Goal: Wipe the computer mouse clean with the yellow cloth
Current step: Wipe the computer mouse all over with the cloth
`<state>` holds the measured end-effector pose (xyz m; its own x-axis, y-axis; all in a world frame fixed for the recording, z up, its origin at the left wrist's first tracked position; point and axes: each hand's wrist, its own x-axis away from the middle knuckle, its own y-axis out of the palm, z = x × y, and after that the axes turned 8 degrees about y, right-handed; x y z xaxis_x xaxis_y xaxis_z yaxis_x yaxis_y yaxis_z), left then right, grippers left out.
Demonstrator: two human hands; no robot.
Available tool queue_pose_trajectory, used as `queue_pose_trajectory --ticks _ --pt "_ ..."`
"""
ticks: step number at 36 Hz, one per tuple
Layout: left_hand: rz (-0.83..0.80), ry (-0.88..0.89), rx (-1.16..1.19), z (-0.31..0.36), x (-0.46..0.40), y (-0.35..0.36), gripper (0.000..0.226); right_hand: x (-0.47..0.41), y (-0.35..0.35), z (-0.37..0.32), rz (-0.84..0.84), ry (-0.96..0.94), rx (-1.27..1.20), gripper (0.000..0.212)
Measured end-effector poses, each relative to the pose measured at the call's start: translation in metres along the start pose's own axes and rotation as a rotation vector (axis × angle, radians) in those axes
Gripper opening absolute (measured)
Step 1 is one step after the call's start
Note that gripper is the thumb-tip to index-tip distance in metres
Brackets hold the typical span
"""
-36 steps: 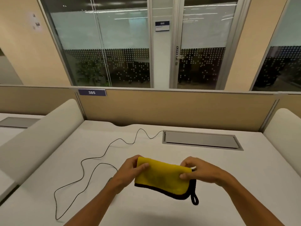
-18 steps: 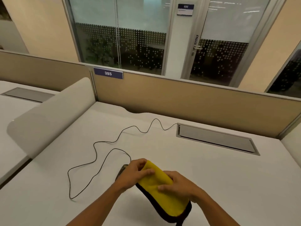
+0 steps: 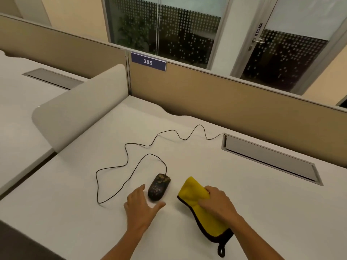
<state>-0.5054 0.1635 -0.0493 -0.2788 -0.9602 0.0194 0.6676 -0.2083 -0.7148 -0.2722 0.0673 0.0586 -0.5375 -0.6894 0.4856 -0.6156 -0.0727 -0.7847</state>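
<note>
While the right hand (image 3: 216, 202) is closed around the bunched yellow cloth (image 3: 193, 194), holding it just right of the computer mouse (image 3: 158, 186), the left hand (image 3: 140, 207) lies open, fingers spread, empty, at the mouse's near end. Judging by this, wiping has not properly started: cloth and mouse are apart. The black mouse sits on the white desk (image 3: 244, 184), mottled with brownish grime, its cable (image 3: 127, 160) looping away.
</note>
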Motion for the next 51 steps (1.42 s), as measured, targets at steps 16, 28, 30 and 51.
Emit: queue_pose_trajectory --ticks 16,28,30,51 --pt "0.126 0.093 -0.216 -0.005 -0.01 0.024 0.076 -0.032 0.007 -0.062 0.333 -0.131 0.401 0.01" --pt "0.14 0.095 -0.201 -0.008 -0.012 0.025 0.067 -0.055 0.052 -0.084 0.366 -0.271 0.602 0.06" --pt "0.146 0.099 -0.191 -0.009 -0.012 0.025 0.066 -0.056 0.06 -0.085 0.338 -0.274 0.602 0.06" --pt "0.154 0.129 -0.159 -0.014 -0.013 0.03 0.065 -0.058 0.077 -0.09 0.223 -0.279 0.554 0.045"
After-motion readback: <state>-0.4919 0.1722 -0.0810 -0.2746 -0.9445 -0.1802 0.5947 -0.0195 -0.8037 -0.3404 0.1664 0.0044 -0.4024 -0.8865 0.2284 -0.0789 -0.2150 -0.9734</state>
